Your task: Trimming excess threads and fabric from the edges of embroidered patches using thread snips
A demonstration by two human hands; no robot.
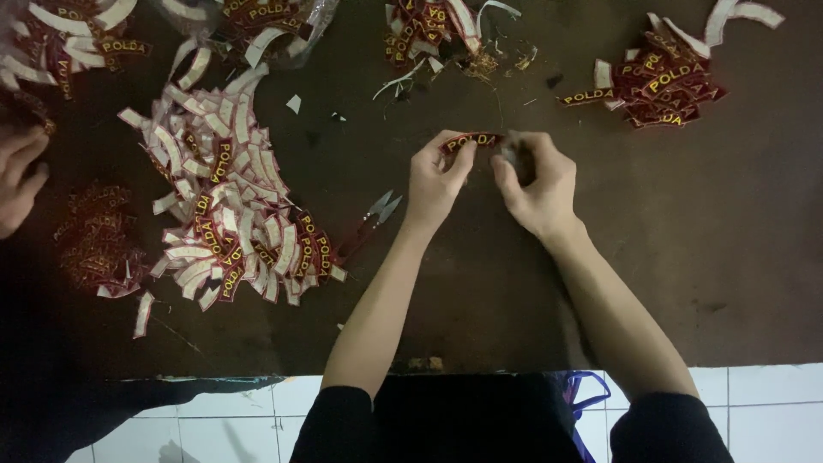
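My left hand (435, 178) pinches one curved dark-red embroidered patch (470, 141) with yellow lettering, holding it just above the brown tabletop (686, 257). My right hand (533, 178) is closed at the patch's right end, fingers pinched on a small pale bit of backing; what exactly it grips is blurred. A small pair of thread snips (375, 214) lies on the table just left of my left wrist.
A large heap of patches (227, 197), many white side up, lies to the left. Smaller piles sit at top right (660, 81), top centre (429, 30) and top left (69, 39). Another person's hand (17, 176) rests at the left edge. White floor tiles show below the table edge.
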